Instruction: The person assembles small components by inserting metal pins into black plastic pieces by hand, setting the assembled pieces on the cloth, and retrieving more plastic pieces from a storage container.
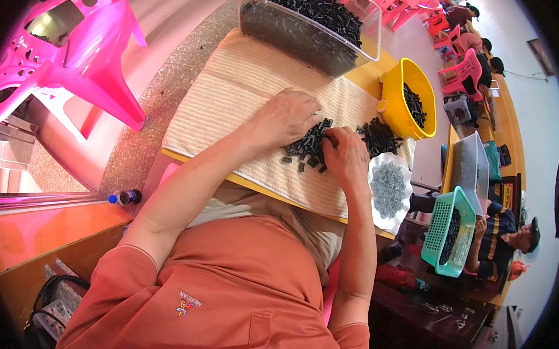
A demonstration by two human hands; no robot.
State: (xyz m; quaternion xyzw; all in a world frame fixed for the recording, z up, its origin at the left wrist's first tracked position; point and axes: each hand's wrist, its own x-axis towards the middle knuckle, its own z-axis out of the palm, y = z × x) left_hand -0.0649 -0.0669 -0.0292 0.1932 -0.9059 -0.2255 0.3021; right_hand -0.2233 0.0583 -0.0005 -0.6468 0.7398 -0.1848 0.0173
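Over the striped cream towel (211, 85), my two hands work at a loose pile of small black tube-like pieces (309, 144). My left hand (287, 117) is at the pile's left edge, its fingers curled together; what they hold, if anything, is hidden. On the other side, my right hand (349, 154) has thumb and fingers pressed together at dark pieces, and I cannot make out what is between them. Just beyond it sits a second black heap (380, 137). A white wavy-rimmed dish (405, 209) of small clear pieces (389, 188) stands right of my right wrist.
At the table's far side stands a clear bin (286, 39) heaped with black pieces. A yellow tub (394, 95) holds more at the far right. A pink chair (99, 57) is at left. Past the table, a person (500, 240) sits near a green basket (438, 230).
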